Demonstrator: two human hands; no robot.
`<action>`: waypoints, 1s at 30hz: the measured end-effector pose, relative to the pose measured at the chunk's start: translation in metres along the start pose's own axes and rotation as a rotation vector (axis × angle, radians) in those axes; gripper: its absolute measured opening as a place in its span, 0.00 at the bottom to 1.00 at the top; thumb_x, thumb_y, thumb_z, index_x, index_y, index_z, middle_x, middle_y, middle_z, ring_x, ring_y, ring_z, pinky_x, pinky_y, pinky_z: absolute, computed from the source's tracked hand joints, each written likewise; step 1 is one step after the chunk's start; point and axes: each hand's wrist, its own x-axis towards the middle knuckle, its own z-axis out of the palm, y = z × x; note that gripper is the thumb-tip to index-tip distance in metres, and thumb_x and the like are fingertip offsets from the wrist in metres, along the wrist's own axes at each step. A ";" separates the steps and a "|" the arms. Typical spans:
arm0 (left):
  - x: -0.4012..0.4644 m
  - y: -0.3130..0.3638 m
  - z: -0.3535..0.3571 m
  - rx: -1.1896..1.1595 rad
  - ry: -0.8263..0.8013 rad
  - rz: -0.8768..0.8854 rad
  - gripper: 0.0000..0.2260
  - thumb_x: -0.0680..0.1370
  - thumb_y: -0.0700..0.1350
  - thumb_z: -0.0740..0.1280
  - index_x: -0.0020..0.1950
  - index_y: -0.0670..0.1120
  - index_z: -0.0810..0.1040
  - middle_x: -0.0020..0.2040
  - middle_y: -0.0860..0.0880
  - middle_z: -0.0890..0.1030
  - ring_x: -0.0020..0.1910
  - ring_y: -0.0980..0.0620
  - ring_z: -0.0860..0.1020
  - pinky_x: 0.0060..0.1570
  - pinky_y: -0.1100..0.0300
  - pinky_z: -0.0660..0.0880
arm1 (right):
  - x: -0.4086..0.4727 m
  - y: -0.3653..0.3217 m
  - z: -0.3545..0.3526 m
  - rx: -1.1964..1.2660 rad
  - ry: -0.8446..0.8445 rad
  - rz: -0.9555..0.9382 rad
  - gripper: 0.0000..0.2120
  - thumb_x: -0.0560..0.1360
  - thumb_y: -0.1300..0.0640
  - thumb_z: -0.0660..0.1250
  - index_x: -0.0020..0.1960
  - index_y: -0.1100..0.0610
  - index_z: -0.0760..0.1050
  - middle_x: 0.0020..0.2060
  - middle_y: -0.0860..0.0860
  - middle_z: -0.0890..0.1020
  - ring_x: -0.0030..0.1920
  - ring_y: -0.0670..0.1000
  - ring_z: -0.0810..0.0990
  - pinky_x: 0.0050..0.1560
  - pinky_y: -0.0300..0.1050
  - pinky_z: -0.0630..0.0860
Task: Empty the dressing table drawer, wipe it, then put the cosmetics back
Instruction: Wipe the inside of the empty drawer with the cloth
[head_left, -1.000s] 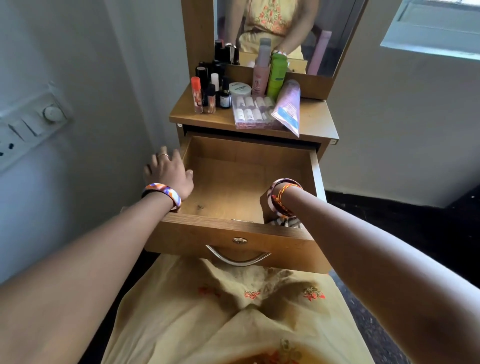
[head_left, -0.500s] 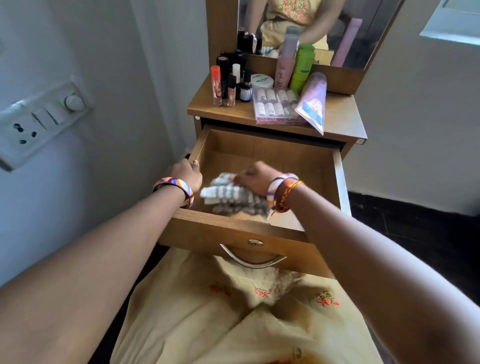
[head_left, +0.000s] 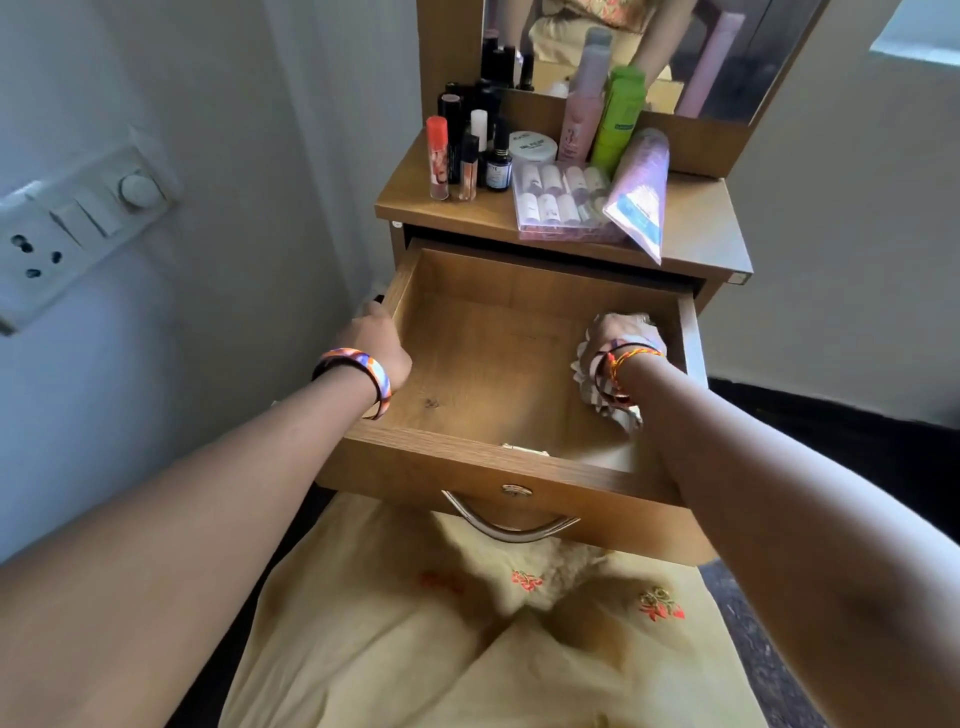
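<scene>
Drawer (head_left: 509, 462) pulled out, floor bare at centre and left. Right hand (head_left: 615, 338) with cloth (head_left: 597, 400) blocks right rear corner. Left hand (head_left: 376, 340) on left wall. Tabletop (head_left: 696, 223) crowded left with bottles (head_left: 467, 150); right end free.

I logged one head view | looked forward and down | close above the open drawer (head_left: 498, 364) | dressing table (head_left: 696, 218) beyond.

The wooden drawer (head_left: 483, 364) is standing pulled out, bare inside but for the pale cloth (head_left: 597, 387) I am pressing against its right wall. The cosmetics (head_left: 545, 156), bottles, tubes, a jar and a packet of vials, are standing crowded on the bench (head_left: 696, 218) above.
</scene>
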 end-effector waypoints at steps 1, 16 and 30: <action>0.000 0.000 0.000 -0.005 0.003 -0.006 0.17 0.77 0.36 0.60 0.66 0.36 0.64 0.58 0.35 0.76 0.54 0.36 0.78 0.50 0.49 0.76 | -0.002 -0.004 -0.003 -0.011 -0.050 -0.015 0.10 0.72 0.58 0.70 0.51 0.62 0.79 0.45 0.56 0.82 0.50 0.54 0.81 0.49 0.42 0.76; 0.000 0.005 -0.004 -0.025 0.042 -0.023 0.14 0.81 0.43 0.56 0.63 0.36 0.66 0.59 0.36 0.77 0.54 0.37 0.78 0.45 0.53 0.73 | 0.013 -0.118 0.033 0.457 -0.212 -0.532 0.20 0.77 0.57 0.63 0.69 0.55 0.68 0.66 0.54 0.72 0.64 0.56 0.75 0.61 0.49 0.76; -0.010 0.010 -0.008 -0.027 0.048 -0.013 0.16 0.82 0.45 0.53 0.65 0.35 0.66 0.62 0.35 0.74 0.59 0.37 0.74 0.47 0.53 0.68 | -0.040 -0.069 0.014 0.217 -0.683 -0.627 0.17 0.73 0.55 0.62 0.57 0.61 0.78 0.44 0.56 0.83 0.39 0.50 0.80 0.44 0.46 0.82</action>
